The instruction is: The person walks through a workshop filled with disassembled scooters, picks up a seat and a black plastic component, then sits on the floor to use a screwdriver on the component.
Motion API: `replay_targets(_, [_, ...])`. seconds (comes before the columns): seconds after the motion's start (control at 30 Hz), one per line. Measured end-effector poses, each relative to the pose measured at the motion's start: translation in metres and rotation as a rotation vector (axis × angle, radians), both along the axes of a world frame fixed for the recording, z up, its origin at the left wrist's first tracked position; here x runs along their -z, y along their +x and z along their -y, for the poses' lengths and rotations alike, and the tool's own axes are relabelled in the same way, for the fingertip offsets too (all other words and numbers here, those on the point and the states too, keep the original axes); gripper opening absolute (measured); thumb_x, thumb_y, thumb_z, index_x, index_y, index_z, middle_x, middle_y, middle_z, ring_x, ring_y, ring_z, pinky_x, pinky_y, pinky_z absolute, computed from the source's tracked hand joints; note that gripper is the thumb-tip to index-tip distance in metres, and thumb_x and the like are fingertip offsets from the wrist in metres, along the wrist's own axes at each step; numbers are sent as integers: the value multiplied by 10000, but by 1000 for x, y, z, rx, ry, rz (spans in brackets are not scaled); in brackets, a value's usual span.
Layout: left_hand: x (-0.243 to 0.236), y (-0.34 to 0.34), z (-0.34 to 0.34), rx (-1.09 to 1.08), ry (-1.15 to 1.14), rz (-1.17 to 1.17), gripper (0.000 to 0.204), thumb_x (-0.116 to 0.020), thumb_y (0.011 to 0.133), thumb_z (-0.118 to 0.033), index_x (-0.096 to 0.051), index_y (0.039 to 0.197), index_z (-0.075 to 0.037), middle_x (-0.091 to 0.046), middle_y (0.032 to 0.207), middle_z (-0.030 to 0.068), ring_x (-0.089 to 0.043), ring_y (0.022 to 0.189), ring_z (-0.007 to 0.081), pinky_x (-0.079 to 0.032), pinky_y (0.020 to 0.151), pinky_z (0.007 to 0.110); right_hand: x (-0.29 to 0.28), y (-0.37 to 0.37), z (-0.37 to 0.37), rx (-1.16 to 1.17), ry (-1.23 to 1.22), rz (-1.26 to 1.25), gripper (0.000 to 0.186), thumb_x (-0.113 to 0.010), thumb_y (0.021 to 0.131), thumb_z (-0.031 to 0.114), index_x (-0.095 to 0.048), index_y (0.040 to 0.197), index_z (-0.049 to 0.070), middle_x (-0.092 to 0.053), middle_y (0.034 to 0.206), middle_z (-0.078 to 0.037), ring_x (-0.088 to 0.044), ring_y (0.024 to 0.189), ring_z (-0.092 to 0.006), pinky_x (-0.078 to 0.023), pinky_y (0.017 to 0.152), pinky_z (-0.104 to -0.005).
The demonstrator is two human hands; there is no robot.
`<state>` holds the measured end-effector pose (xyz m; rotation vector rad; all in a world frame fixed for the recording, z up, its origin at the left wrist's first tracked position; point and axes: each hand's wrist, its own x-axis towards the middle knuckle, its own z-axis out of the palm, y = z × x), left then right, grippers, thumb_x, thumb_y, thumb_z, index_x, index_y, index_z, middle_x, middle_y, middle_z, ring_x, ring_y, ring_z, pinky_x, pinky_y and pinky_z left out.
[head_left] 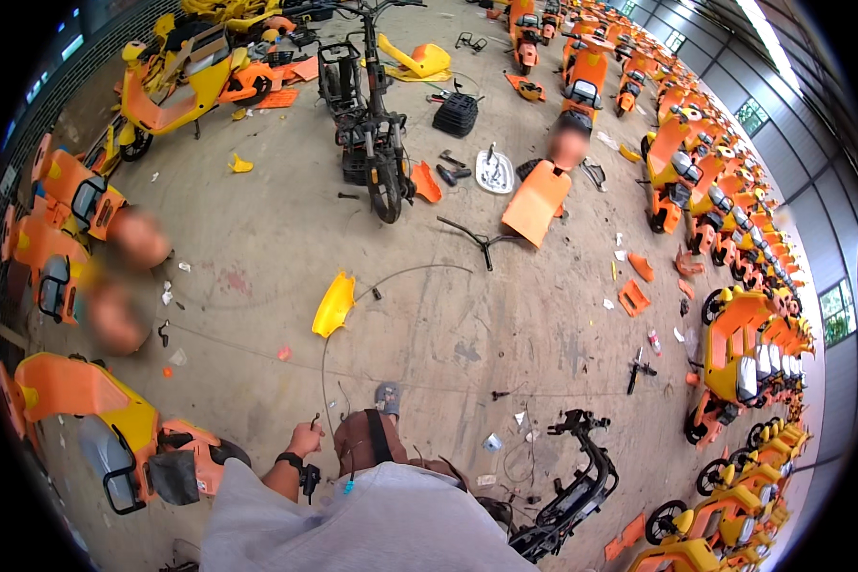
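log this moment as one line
left hand: holds small dark object | right hand: not in view | black scooter frame: right side

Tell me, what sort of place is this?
Probably a big scooter storage shed or repair workshop. Rows of orange and yellow scooters line the right side, a black scooter stripped of its panels stands further off, and a loose yellow panel lies on the floor.

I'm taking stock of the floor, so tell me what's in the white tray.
The white tray holds a jumble of small dark pieces, too small to identify. Anything lying beneath them is covered and cannot be seen.
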<state>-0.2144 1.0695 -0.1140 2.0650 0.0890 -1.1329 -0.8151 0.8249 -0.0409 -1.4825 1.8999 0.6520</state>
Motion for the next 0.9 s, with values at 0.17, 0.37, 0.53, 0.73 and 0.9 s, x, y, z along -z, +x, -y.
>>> replay_targets(0.17, [-25,114,78,51,-27,89,379,-485,935,-272,-650,818,48,-588,546,124,-603,453,215,-505,480,341,-7,86,103,-48,-37,55,475,-587,826,549,-705,975,114,-686,897,-97,-638,835,-267,-478,760,-396])
replay_targets(0.37, [-27,215,156,-85,-65,185,345,-469,961,-240,-603,824,46,-562,549,111,-561,417,198,-496,442,328,-23,242,201,409,-229,349,506,-779,722,418,-669,848,-59,-664,808,-110,-603,704,-205,-483,619,-345])
replay_targets(0.53, [-21,237,196,-206,46,114,372,-467,959,-243,-610,810,67,-570,534,130,-572,420,211,-497,441,322,-13,328,327,360,-300,392,504,-813,678,361,-673,903,-68,-676,822,-130,-623,706,-208,-495,645,-338])
replay_targets(0.73, [-9,231,258,-352,148,-65,399,-437,963,-284,-607,821,48,-611,586,162,-596,436,235,-493,422,329,10,393,484,202,-175,312,595,-802,647,466,-686,911,-55,-677,814,-119,-627,672,-221,-486,594,-337])
replay_targets(0.9, [-30,251,358,-285,80,-58,381,-445,962,-269,-619,853,52,-617,591,158,-611,472,224,-502,460,318,52,429,582,135,-125,157,649,-786,639,491,-686,941,-74,-679,841,-142,-633,677,-225,-491,601,-348])
